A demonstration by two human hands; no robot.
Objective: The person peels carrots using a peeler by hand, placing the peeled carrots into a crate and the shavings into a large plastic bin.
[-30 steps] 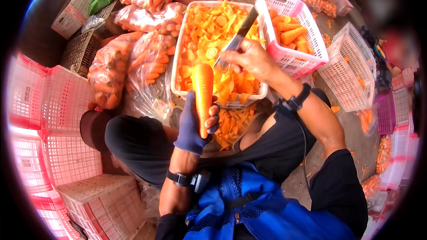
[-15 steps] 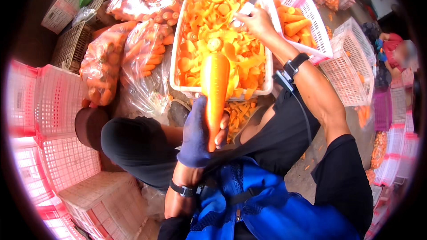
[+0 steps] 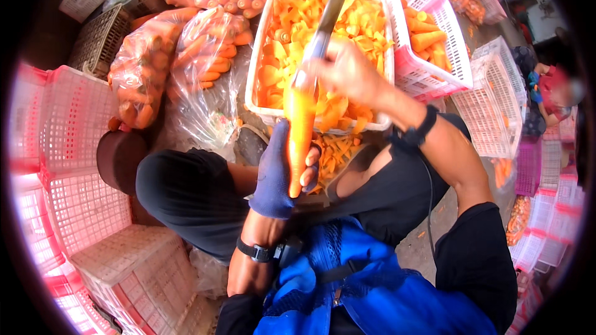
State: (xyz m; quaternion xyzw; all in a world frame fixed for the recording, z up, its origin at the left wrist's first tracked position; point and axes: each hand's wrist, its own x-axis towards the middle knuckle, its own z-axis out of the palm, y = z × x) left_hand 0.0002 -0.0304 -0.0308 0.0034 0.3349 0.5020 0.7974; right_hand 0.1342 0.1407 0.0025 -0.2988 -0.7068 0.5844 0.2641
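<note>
My left hand (image 3: 273,177), in a dark blue glove with bare fingertips, is closed around the lower end of a large orange carrot (image 3: 300,115). The carrot points away from me, tilted up over the near rim of a white crate (image 3: 264,111) heaped with orange peelings (image 3: 360,15). My bare right hand (image 3: 351,74) is blurred and closed on a long metal peeler (image 3: 329,15), which lies against the carrot's far end. The peeler's exact shape is smeared by motion. More peelings (image 3: 335,158) lie on the floor between my feet.
Right of the peelings stands a pink-and-white crate (image 3: 417,80) of peeled carrots (image 3: 428,37). Clear bags of carrots (image 3: 139,74) lie at the left. Stacked pink crates (image 3: 81,130) line the left side; another white crate (image 3: 493,102) stands right. A person (image 3: 549,90) sits at the far right.
My right hand has come nearer and left, bringing the peeler from over the peelings onto the carrot's far end. My left hand still grips the carrot. The view has shifted slightly.
</note>
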